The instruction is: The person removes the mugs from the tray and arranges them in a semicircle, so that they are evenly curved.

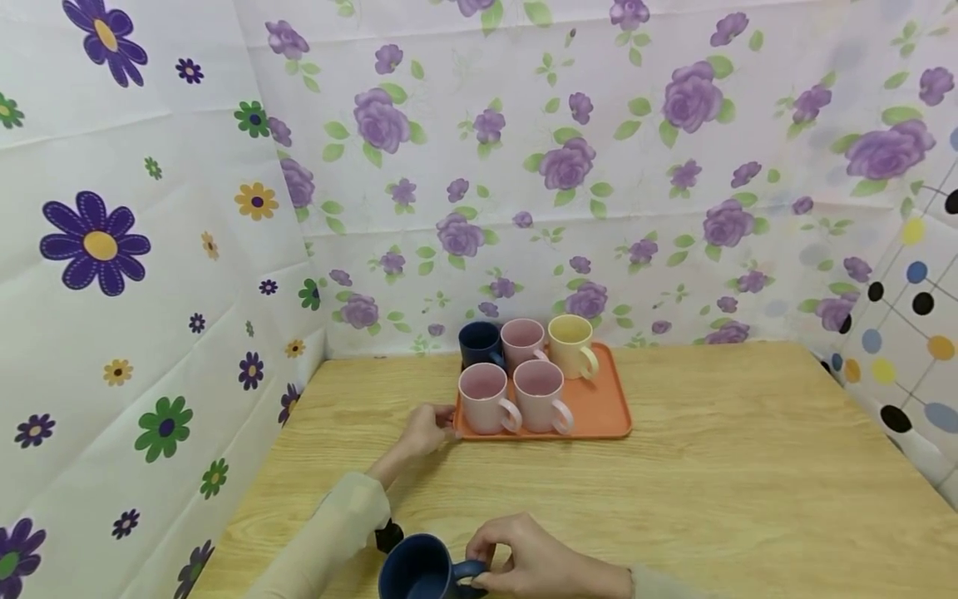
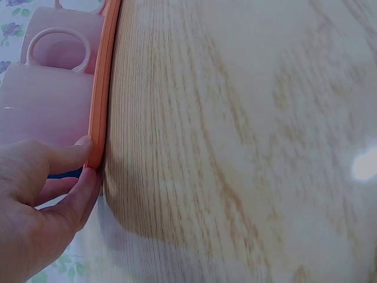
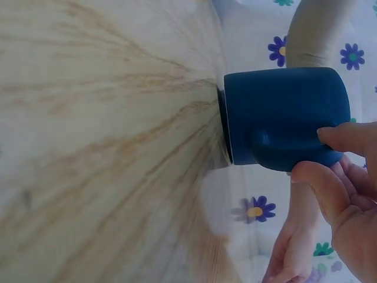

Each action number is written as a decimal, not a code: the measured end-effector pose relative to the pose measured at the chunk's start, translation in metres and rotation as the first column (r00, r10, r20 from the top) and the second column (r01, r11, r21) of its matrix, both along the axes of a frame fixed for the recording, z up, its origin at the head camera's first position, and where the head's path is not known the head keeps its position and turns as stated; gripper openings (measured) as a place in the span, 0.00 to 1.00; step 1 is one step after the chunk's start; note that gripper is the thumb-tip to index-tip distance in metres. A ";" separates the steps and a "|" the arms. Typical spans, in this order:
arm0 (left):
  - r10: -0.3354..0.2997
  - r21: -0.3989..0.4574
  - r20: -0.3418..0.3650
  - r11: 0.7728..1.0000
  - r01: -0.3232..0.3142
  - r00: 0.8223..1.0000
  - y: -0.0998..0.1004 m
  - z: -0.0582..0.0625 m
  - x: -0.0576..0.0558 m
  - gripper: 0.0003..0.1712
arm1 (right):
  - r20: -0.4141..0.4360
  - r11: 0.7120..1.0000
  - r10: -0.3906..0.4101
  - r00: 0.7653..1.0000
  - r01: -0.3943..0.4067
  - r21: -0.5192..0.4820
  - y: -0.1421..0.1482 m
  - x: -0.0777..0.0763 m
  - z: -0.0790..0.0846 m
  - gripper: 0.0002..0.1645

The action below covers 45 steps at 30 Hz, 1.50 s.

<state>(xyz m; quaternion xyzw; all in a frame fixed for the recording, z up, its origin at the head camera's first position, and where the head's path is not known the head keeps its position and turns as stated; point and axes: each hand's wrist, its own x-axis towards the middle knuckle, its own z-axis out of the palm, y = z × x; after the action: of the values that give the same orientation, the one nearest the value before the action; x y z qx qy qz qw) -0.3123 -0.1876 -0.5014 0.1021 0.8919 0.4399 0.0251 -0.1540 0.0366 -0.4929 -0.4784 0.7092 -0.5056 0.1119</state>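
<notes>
At its left front corner, the orange tray (image 1: 602, 409) is pinched by my left hand (image 1: 423, 428); in the left wrist view the thumb lies over the tray's rim (image 2: 101, 100) and fingers curl below. Two pink mugs (image 1: 482, 403) stand along the tray's front, handles to the right. Behind them are a dark blue mug (image 1: 479, 344), a third pink mug (image 1: 522, 341) and a yellow mug (image 1: 572, 353). Near the front edge of the table, my right hand (image 1: 535, 553) pinches the handle of another dark blue mug (image 3: 277, 112), held upright close over the wood.
The wooden table (image 1: 718, 474) extends right of the tray. Flowered cloth (image 1: 569, 166) hangs behind it, with a daisy-print cloth (image 1: 172, 333) on the left and a dotted one (image 1: 898, 349) on the right. A small black object (image 1: 388, 536) shows beside my left sleeve.
</notes>
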 end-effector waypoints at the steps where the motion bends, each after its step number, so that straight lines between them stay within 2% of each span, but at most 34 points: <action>1: 0.006 0.003 0.003 1.000 -0.006 1.000 0.000 0.000 0.000 0.26 | 0.004 1.000 0.005 1.000 -0.005 0.003 -0.001 0.000 0.000 0.06; 7: 0.004 -0.017 -0.012 1.000 -0.004 1.000 -0.002 0.001 -0.001 0.25 | 0.014 0.998 0.045 0.999 -0.046 0.033 -0.004 -0.001 0.001 0.07; 11: -0.006 -0.023 -0.012 1.000 0.006 1.000 -0.002 0.001 -0.001 0.25 | 0.124 0.996 0.069 0.990 -0.076 0.048 -0.003 -0.001 0.003 0.09; 14: 0.004 -0.019 -0.006 1.000 -0.004 1.000 -0.002 0.001 0.000 0.26 | 0.249 0.994 0.091 0.964 -0.104 0.039 0.000 -0.003 0.006 0.11; 16: 0.008 -0.017 -0.003 1.000 -0.008 1.000 -0.002 0.001 0.000 0.26 | 0.301 0.993 0.103 0.948 -0.118 0.030 0.003 -0.005 0.008 0.13; 19: 0.001 -0.015 -0.013 1.000 -0.001 1.000 -0.002 0.001 0.000 0.26 | 0.313 0.993 0.097 0.945 -0.112 0.033 0.007 -0.011 0.010 0.15; 25: -0.004 -0.014 -0.011 1.000 0.003 1.000 -0.001 0.001 0.000 0.26 | 0.277 0.998 0.003 0.961 -0.020 0.055 0.019 -0.026 0.011 0.15; 29: -0.007 -0.012 -0.001 1.000 0.007 1.000 -0.002 0.000 0.000 0.26 | 0.219 0.990 -0.129 0.967 0.112 0.087 0.029 -0.040 0.012 0.13; 31: -0.009 -0.003 0.000 1.000 0.009 1.000 -0.002 0.000 0.000 0.26 | 0.183 0.977 -0.207 0.961 0.193 0.091 0.034 -0.048 0.012 0.12; 34: -0.014 0.007 -0.003 1.000 0.014 1.000 -0.001 0.000 0.000 0.26 | 0.136 0.948 -0.317 0.939 0.308 0.080 0.043 -0.060 0.011 0.11; 38: -0.018 0.005 -0.020 1.000 0.018 1.000 -0.001 -0.002 -0.001 0.26 | 0.054 0.894 -0.449 0.892 0.448 0.032 0.053 -0.074 0.010 0.11; 41: -0.016 -0.002 -0.032 1.000 0.016 0.999 0.000 -0.003 -0.001 0.25 | 0.027 0.837 -0.547 0.837 0.547 0.007 0.059 -0.079 0.013 0.11; 45: -0.002 0.010 -0.023 1.000 0.002 1.000 0.001 -0.002 0.000 0.25 | 0.056 0.752 -0.658 0.751 0.659 -0.001 0.064 -0.082 0.017 0.13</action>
<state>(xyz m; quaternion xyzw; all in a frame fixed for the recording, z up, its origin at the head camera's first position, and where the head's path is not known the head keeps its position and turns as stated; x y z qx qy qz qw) -0.3125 -0.1863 -0.5031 0.1083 0.8899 0.4429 0.0149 -0.2363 0.1009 -0.4762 -0.1858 0.8237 -0.5324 -0.0597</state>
